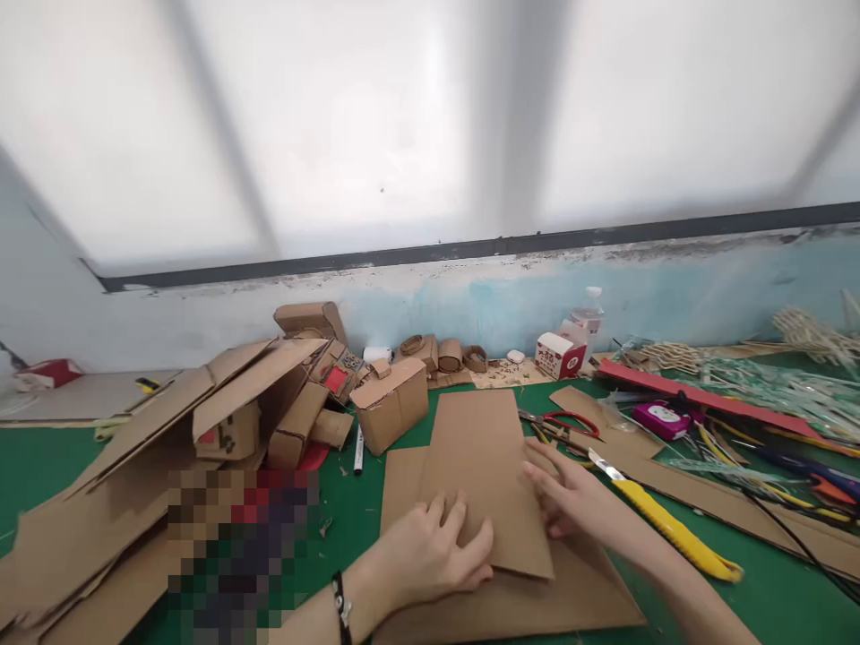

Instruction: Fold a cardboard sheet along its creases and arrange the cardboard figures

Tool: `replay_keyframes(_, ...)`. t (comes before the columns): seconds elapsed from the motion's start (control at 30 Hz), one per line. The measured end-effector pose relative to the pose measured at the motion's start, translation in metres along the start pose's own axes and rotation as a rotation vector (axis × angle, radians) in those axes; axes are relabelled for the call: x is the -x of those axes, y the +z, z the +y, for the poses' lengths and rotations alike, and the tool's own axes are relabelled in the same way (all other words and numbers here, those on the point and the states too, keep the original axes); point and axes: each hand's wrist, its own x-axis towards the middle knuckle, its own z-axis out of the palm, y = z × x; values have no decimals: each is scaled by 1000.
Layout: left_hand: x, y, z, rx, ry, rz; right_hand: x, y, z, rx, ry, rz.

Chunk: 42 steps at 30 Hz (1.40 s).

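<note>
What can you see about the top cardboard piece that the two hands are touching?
The top cardboard piece is plain brown, thin and longer than it is wide, with straight edges. No printing shows on its uncovered face. It lies over a larger cardboard sheet, one short end toward the wall. The left hand rests across its near left part, and the right hand touches its right edge. Whether it lies fully flat is hard to tell.
</note>
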Motion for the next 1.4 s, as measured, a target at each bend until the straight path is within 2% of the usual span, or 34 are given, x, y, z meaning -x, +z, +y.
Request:
replay_keyframes(0.07,0,-2,-4,98,-34,6,-4,4,-4,-166,-91,5)
replay_keyframes(0.17,-1,-13,-17,465,-212,64,3,-14,-14,-227,-156,146)
replay_keyframes(0.27,-6,-32,-33,887,-595,244,25,-52,-24,-207,-164,398)
replay_keyframes(0.33,-11,-43,-43,1203,-827,362,42,-77,-26,-207,-100,529)
replay_keyframes(0.4,-14,-51,-52,1561,-937,410,53,-95,-25,-208,-72,486)
replay_keyframes(0.47,-13,-55,-60,1888,-913,386,57,-103,-25,-126,-97,325)
replay_keyframes(0.53,-8,-55,-63,2082,-833,301,53,-103,-28,35,-136,136)
replay_keyframes(0.6,-1,-52,-61,2114,-794,181,42,-98,-35,176,-153,6)
replay_keyframes(0.63,1,-49,-58,2087,-805,129,35,-95,-39,208,-151,-20)
replay_keyframes(0.7,4,-46,-52,2012,-872,98,20,-85,-45,162,-155,42)
replay_keyframes(0.77,1,-46,-49,1936,-979,182,6,-73,-46,-52,-187,222)
replay_keyframes(0.83,-5,-50,-53,1854,-1064,328,-5,-59,-41,-343,-208,366)
replay_keyframes(0.9,-14,-57,-63,1759,-1099,460,-12,-46,-34,-498,-186,364)
replay_keyframes(0.97,-25,-67,-78,1677,-1084,543,-14,-36,-32,-494,-163,343)
replay_keyframes(1.03,-37,-79,-92,1631,-1047,572,-15,-33,-41,-455,-180,350)
replay_keyframes(1.2,-58,-102,-113,1687,-987,715,-14,-41,-99,-386,-337,376)
replay_keyframes(1.3,-56,-104,-119,1766,-935,777,-12,-42,-123,-328,-390,408)
replay_keyframes(1.4,-44,-98,-126,1795,-890,752,-13,-40,-120,-366,-333,377)
